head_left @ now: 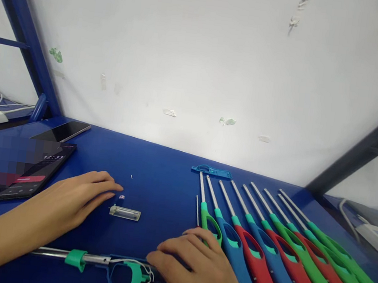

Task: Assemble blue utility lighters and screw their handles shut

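My left hand point(88, 193) reaches in from the left, thumb and forefinger apart, with a tiny pale part point(122, 196) just off the fingertips. Beside them lies a small clear fuel tank point(125, 213). Below, an opened long-nosed lighter lies in pieces: a metal tube point(54, 253), a teal collar point(76, 258), a white wire point(133, 261), a teal trigger point(137, 276) and a blue half-shell point(111, 275). My right hand point(197, 269) rests loosely bent over the shell's right end, fingers apart, covering part of it. Its fingertips are by a green lighter point(211, 222).
Several lighters, among them a blue one point(231, 245) and a red one point(254, 255), lie in a row at the right. Behind them is another blue half-shell point(213, 171). A tablet point(33, 177) and a phone point(62, 130) lie on the blue table point(158, 170) at the left.
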